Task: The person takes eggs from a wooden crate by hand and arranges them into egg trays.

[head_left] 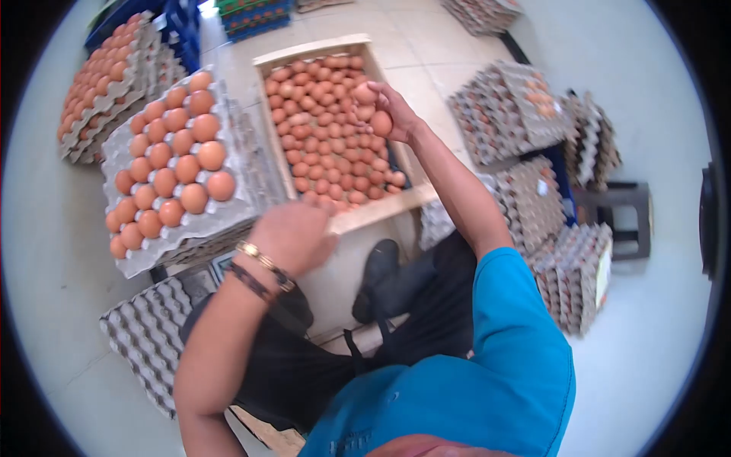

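Blue shirt (449, 404) nearest, eggs (381, 123) inside right grip (397, 114)

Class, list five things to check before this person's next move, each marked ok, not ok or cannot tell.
1. Right hand holding its eggs: ok, a few over the crate.
2. Left hand free: cannot tell; it is blurred.
3. Tray eggs, left of the crate, sitting in rows: ok.
4. Crate eggs all taken out: not ok, many lie loose inside.
5. Shells uncracked: cannot tell, too small here.
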Motion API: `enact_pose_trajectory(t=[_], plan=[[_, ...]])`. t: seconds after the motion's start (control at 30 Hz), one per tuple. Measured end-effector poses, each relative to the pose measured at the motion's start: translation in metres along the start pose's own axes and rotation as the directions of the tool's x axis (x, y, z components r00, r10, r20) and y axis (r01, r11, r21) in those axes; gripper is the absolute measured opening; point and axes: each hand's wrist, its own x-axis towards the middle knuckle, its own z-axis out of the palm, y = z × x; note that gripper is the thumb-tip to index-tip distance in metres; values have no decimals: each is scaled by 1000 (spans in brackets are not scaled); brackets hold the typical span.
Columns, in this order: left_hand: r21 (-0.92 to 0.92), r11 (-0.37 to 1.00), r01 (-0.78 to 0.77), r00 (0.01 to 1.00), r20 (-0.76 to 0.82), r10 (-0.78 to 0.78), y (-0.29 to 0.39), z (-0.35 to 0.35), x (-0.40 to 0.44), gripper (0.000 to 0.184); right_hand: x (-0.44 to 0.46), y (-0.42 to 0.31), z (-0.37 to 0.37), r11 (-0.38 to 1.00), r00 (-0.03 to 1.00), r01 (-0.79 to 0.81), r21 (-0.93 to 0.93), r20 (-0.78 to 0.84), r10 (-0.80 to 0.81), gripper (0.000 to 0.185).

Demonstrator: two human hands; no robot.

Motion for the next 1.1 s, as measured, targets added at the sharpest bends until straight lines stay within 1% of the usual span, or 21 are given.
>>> enact_pose_trajectory(t=[0.07,0.13,0.2,0.27,0.3,0.33,0.4,0.43,0.47,0.5,0.57,0.6,0.63,0.73,0.77,0.83,0.87,0.93,0.97,1.07,1.1], plan=[[2,1000,-4,999,33,3,-4,-1,5,47,-67,-18,18,998,997,68,6,-45,-67,47],[-22,998,-60,998,-2,60,-3,-5,6,47,-138,-30,42,990,984,141,6,-114,-139,48],[-31,984,-176,977,-128,170,-4,-3,3,40,-214,-30,63,963,941,257,-78,-205,-268,52],[6,986,-164,979,-123,163,-25,12,13,46,-290,-15,77,918,833,252,-306,-414,-367,55],[7,991,-137,986,-99,137,-25,12,13,47,-326,-4,80,886,758,211,-413,-503,-415,59],[12,994,-111,991,-71,112,-22,6,12,47,-362,11,90,854,668,156,-496,-584,-461,53],[-110,985,-136,990,-47,132,-17,1,11,45,-424,62,78,867,467,45,-496,-757,-457,43],[-106,984,-145,989,-33,142,-16,2,13,45,-450,90,77,776,375,-157,-611,-763,-526,41],[-99,984,-150,989,-32,148,-16,1,12,44,-473,121,80,643,305,-360,-676,-737,-604,40],[-89,984,-152,988,-47,149,-15,0,13,44,-491,152,81,473,262,-548,-690,-679,-686,40],[-85,988,-129,992,-25,127,-9,2,13,43,-522,240,72,430,134,-698,-572,-695,-707,42],[-84,990,-112,994,-15,112,-9,4,14,43,-528,255,90,501,106,-715,-488,-783,-612,43],[-73,986,-151,988,-4,151,-15,7,18,43,-533,269,105,561,75,-729,-393,-860,-504,45],[-38,986,-160,987,13,161,-18,12,22,42,-544,319,112,558,16,-776,-295,-893,-450,47],[-29,986,-162,987,16,162,-19,13,24,42,-546,331,112,565,-28,-798,-212,-922,-385,50],[-14,986,-167,986,21,167,-15,15,26,42,-548,351,113,559,-65,-799,-221,-893,-446,50],[-17,989,-146,989,35,147,-12,14,25,43,-550,358,112,553,-82,-801,-229,-874,-480,50],[-29,995,-98,993,58,99,2,12,21,43,-551,359,112,541,-81,-808,-234,-865,-495,50],[-15,994,-109,993,51,109,2,13,21,43,-552,360,113,536,-80,-811,-236,-862,-501,50],[16,989,-149,988,38,148,-7,17,23,44,-557,373,109,609,-106,-758,-236,-876,-471,40],[15,987,-162,986,34,162,-12,18,24,44,-562,383,102,644,-105,-705,-296,-855,-508,37]])
